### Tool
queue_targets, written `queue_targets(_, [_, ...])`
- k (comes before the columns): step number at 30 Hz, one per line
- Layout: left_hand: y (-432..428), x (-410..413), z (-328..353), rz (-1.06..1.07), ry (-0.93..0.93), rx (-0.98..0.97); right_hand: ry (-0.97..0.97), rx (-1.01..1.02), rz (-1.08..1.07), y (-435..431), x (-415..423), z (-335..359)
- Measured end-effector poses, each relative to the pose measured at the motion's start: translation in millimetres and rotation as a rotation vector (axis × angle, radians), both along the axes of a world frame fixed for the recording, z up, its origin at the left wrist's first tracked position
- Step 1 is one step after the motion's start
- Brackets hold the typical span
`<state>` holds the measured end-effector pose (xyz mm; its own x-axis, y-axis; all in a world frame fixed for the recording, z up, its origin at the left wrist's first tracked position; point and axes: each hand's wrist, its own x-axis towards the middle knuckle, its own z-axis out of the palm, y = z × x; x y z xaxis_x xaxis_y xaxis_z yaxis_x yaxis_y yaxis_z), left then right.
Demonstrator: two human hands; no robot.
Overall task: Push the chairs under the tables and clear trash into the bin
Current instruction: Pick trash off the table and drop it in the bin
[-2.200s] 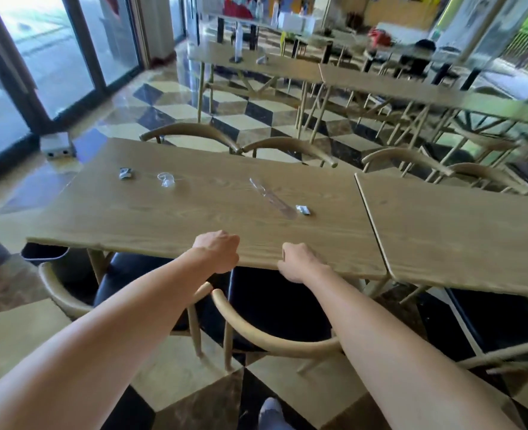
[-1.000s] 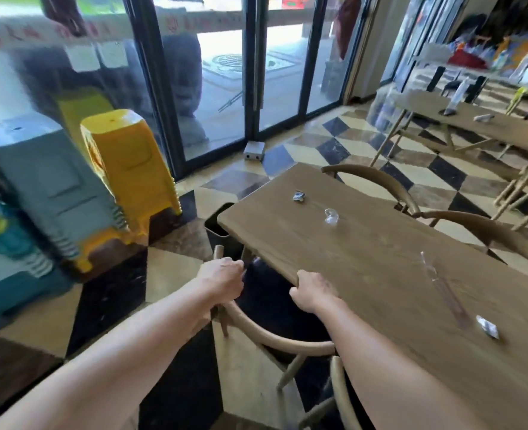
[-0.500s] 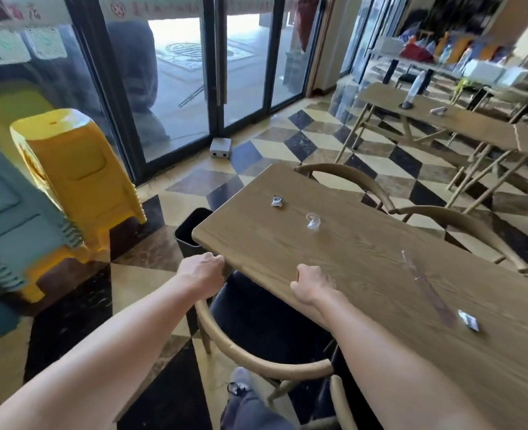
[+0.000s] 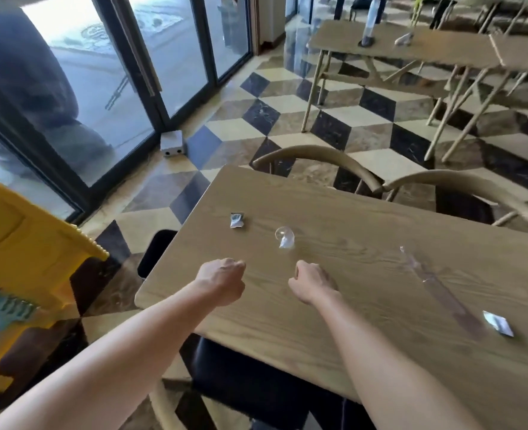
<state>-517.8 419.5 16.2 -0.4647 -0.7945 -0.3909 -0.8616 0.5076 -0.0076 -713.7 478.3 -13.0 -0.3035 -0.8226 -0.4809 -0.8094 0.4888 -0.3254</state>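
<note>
On the wooden table (image 4: 365,218) lie a small silver wrapper (image 4: 236,220), a clear plastic scrap (image 4: 285,238), a long clear plastic sleeve (image 4: 433,282) and another silver wrapper (image 4: 499,327). My left hand (image 4: 222,280) and my right hand (image 4: 312,282) hover over the near part of the tabletop, fingers curled, with nothing in them. A black-seated chair (image 4: 241,386) sits under the table's near edge below my arms. A black bin (image 4: 155,252) shows at the table's left end, partly hidden.
Two curved-back wooden chairs (image 4: 315,159) stand at the table's far side. Yellow stacked stools (image 4: 23,252) are on the left by glass doors. A grey box (image 4: 172,144) lies on the checkered floor. More tables (image 4: 411,48) stand at the back right.
My hands have left the chair's backrest and the table edge and now sit above the tabletop. The chair is further under the table. The view has shifted closer over the table.
</note>
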Motion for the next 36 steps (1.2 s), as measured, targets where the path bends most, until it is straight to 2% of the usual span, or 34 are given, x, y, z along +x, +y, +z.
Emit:
queue_targets(7, [-57.5, -32.7, -44.1, -0.048, 0.003, 0.042, -0.015, -0.011, 0.000, -53.4, -23.5, -37.0])
queue_targets(16, [-149.5, -51.8, -87.1, 0.066, 0.068, -0.040, 0.007, -0.190, -0.052, -130.2, -33.2, -78.1])
queue_targets(20, [-185.4, -63.6, -110.2, 0.119, 0.118, -0.104, 0.027, -0.182, 0.011, -151.5, -35.3, -101.0])
queue_targets(23, [-203.9, -68.1, -126.4, 0.146, 0.125, -0.076, 0.034, -0.192, 0.039, -155.6, -32.5, -115.1])
queue_targets(27, [-210.0, -62.1, -141.7, 0.175, 0.112, 0.043, 0.043, -0.193, 0.090, -148.5, -18.5, -124.6])
queue_targets(36, [-169.7, -11.1, -148.0, 0.098, 0.071, 0.071, 0.090, -0.124, 0.181, -111.8, 34.1, -123.0])
